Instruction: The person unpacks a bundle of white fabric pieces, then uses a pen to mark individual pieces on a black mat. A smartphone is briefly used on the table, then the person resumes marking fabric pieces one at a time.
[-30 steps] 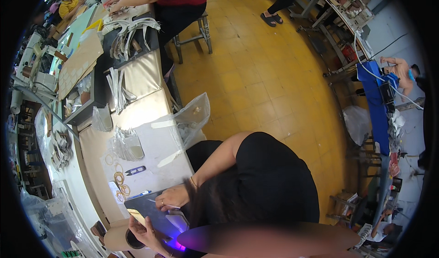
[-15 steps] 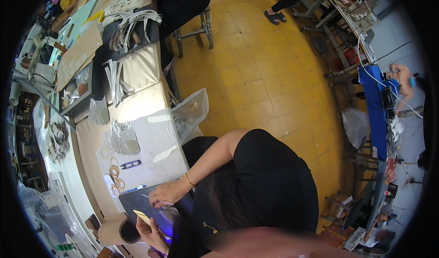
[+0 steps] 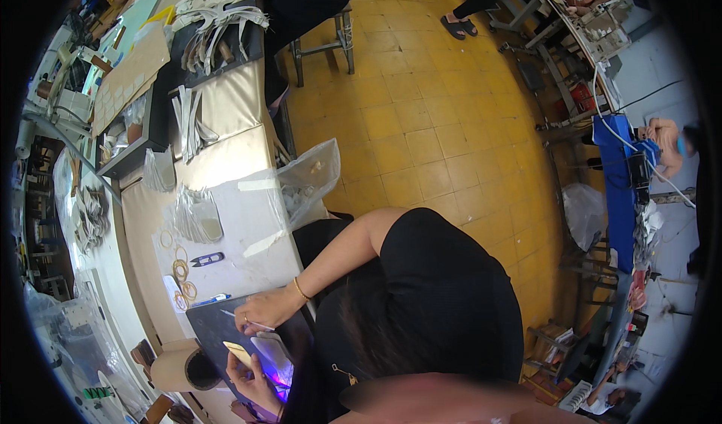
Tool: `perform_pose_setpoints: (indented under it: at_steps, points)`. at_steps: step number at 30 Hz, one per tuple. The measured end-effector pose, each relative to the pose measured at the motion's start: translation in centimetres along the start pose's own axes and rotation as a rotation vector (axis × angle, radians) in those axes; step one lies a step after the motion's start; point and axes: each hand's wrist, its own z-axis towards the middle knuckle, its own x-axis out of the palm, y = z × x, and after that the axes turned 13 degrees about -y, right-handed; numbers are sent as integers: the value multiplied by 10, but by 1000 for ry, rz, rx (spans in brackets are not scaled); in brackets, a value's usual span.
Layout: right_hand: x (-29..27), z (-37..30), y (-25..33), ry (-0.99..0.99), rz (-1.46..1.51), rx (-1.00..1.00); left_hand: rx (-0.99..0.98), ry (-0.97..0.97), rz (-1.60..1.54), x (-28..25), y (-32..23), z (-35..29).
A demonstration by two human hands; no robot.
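My right hand (image 3: 267,309), with a bracelet at the wrist, is closed around a thin pale stick-like tool (image 3: 261,325). Its slim end sticks out past the fingers over a dark board (image 3: 207,321). Lower down, my left hand (image 3: 256,385) pinches a small, flat, pale yellow piece (image 3: 237,352) between thumb and fingers. Between the hands is a greyish flat piece (image 3: 268,347), partly lit by violet light; what it rests on is hidden. A blue-and-white pen (image 3: 210,301) lies along the board's far edge.
Purple thread snips (image 3: 207,259), yellowish rings (image 3: 180,270) and a bagged stack of pale pieces (image 3: 198,217) lie on the table. A brown roll (image 3: 174,368) sits beside the board. A plastic bag (image 3: 312,180) hangs at the table edge. Other people sit and stand farther off.
The view has shifted slightly. The greyish piece between my hands shows more fully now. Both hands keep hold of the same things.
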Motion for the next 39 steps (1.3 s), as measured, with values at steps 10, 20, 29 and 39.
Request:
perform_pose_setpoints:
  at_steps: [10, 20, 29, 39]
  points:
    - [-2, 0, 2, 24, -31, 10, 72, -29, 38, 0, 20, -5]
    - [-3, 0, 4, -21, 15, -4, 101, -40, 104, -2, 37, -16]
    - [-6, 0, 6, 11, -4, 4, 300, 0, 544, 6, 34, -35]
    - [-4, 1, 5, 19, -12, 9, 411, -62, 645, 10, 69, -34]
